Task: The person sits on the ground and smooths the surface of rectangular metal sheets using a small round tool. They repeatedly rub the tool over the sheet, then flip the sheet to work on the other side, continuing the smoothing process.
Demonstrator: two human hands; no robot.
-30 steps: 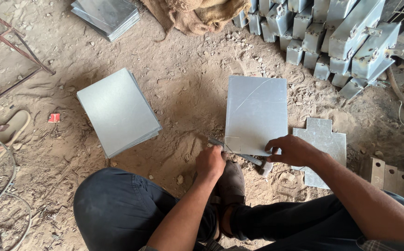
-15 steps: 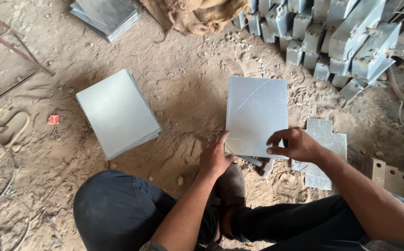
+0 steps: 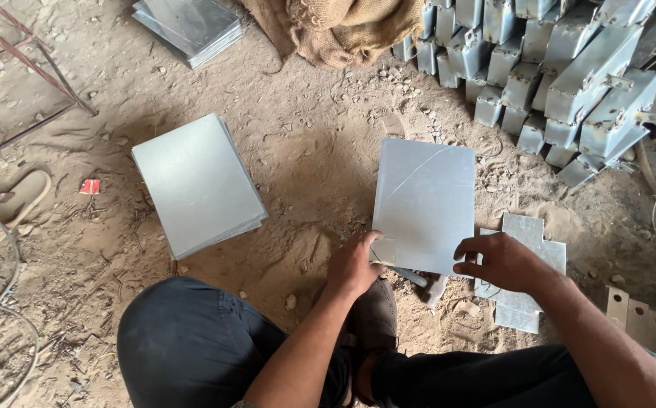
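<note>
A flat grey metal sheet [image 3: 426, 200] lies on the sandy ground in front of me, with a thin scratch across its top. My left hand [image 3: 354, 264] pinches its near left corner, thumb on top. My right hand [image 3: 501, 261] holds the near right edge with curled fingers. A grey metal hand tool [image 3: 412, 276] lies on the dirt just under the sheet's near edge, between my hands. A cross-shaped cut metal piece [image 3: 530, 230] lies beneath and beside my right hand.
A stack of grey sheets [image 3: 196, 181] lies to the left, and another stack [image 3: 188, 26] at the top. Folded metal boxes [image 3: 562, 75] are piled at the top right beside a burlap sack [image 3: 343, 26]. A sandal [image 3: 10, 208] and red rods [image 3: 26, 60] are at the left.
My left hand left the tool on the ground and took the sheet's near left corner. The right hand shifted right along the near edge. The sheet slid slightly toward me.
</note>
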